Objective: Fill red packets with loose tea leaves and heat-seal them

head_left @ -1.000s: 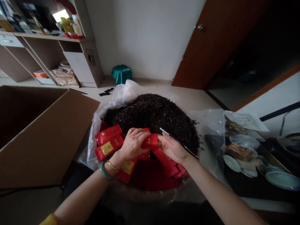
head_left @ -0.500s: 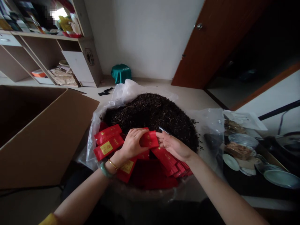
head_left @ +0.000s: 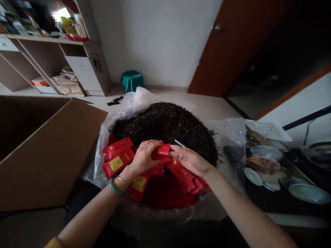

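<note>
My left hand (head_left: 146,155) is closed around a red packet (head_left: 162,150) with gold print. At the packet's right end are the fingers of my right hand (head_left: 190,160), pinched on its edge. Behind them lies a large heap of dark, twisted loose tea leaves (head_left: 178,120) in a clear plastic bag (head_left: 102,151). A thin, pale-edged object (head_left: 179,143) shows just beyond my right hand; its kind is unclear. Printed red packets (head_left: 118,162) lie to the left, and a fanned stack of red packets (head_left: 182,175) sits under my right wrist.
An open cardboard box (head_left: 64,137) stands at the left. To the right, a dark tray table holds a small white dish (head_left: 253,176), a glass bowl (head_left: 266,152) and a pale oval lid (head_left: 309,193). A green-covered bin (head_left: 132,81) is by the wall, near a wooden door (head_left: 207,62).
My right hand has moved slightly left, bringing its fingers onto the packet's end. My left hand keeps its hold, and the whole view has shifted a little.
</note>
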Demonstrator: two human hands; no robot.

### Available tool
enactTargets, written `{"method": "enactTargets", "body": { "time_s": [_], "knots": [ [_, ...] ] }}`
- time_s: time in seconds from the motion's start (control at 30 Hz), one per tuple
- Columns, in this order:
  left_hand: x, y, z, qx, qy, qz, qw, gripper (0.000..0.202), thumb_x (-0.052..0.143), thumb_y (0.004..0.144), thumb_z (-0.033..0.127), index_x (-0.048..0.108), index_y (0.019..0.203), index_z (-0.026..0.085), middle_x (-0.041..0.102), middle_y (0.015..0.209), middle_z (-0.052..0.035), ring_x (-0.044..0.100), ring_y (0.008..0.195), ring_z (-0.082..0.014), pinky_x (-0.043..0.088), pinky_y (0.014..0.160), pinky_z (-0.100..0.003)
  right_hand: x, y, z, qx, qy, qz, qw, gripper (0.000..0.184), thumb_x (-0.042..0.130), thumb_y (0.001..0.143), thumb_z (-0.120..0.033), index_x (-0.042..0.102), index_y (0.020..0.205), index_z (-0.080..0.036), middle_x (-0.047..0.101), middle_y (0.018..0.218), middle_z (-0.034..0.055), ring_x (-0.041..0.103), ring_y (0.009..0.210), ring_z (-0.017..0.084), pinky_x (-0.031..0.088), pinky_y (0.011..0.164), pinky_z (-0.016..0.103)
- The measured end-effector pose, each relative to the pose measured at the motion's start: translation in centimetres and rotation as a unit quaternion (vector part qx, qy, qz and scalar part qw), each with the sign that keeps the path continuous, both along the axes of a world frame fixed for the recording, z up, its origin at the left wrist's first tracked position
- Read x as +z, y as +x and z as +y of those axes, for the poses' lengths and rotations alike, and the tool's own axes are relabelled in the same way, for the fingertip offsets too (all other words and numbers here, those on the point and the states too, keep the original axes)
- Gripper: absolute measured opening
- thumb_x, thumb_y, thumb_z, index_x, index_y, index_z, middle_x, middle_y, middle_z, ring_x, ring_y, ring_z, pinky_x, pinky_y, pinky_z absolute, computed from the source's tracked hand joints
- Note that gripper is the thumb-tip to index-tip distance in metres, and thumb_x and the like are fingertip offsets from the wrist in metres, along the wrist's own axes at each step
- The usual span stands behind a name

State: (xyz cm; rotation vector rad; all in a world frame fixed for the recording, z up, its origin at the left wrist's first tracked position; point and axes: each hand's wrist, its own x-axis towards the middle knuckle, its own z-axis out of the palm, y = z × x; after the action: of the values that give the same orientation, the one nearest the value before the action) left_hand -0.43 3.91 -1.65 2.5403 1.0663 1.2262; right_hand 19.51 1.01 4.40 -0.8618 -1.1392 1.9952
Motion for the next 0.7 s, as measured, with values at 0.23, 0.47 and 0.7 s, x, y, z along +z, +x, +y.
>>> {"method": "enactTargets", "body": {
  "time_s": [0.23, 0.47, 0.7],
  "knots": [
    [0.0, -0.3, 0.0, -0.010, -0.005, 0.015, 1.000, 0.056, 0.075, 0.065, 0.018, 0.055, 0.118, 0.017, 0.067, 0.117, -0.0128, 0.062, 0.109, -0.0281, 0.050, 0.093, -0.044, -0.7, 0.1, 0.0, -0.004, 0.014, -0.019, 1.000, 0.058, 0.063, 0.082, -0.048, 0.052, 0.133, -0.021, 0.067, 0.122, 0.0093, 0.057, 0.119, 0.025, 0.032, 0.110, 0.049],
    [-0.2, -0.3, 0.2, -0.006, 0.009, 0.042, 0.999, 0.053, 0.072, 0.068, 0.020, 0.055, 0.118, 0.016, 0.066, 0.119, -0.0144, 0.062, 0.110, -0.0288, 0.049, 0.093, -0.045, -1.4, 0.4, 0.0, -0.048, 0.005, -0.066, 0.997, 0.051, 0.063, 0.082, -0.050, 0.059, 0.126, -0.023, 0.057, 0.136, 0.0089, 0.055, 0.122, 0.025, 0.035, 0.108, 0.047],
    [0.2, -1.0, 1.0, 0.074, -0.033, -0.020, 0.997, 0.051, 0.069, 0.066, 0.015, 0.058, 0.116, 0.018, 0.071, 0.110, -0.0095, 0.067, 0.099, -0.0245, 0.054, 0.087, -0.040, -4.2, 1.1, 2.5, -0.221, 0.129, -0.147, 0.955, 0.028, 0.060, 0.082, -0.043, 0.066, 0.098, -0.022, 0.071, 0.095, 0.0064, 0.067, 0.085, 0.021, 0.050, 0.086, 0.041]
  ]
}}
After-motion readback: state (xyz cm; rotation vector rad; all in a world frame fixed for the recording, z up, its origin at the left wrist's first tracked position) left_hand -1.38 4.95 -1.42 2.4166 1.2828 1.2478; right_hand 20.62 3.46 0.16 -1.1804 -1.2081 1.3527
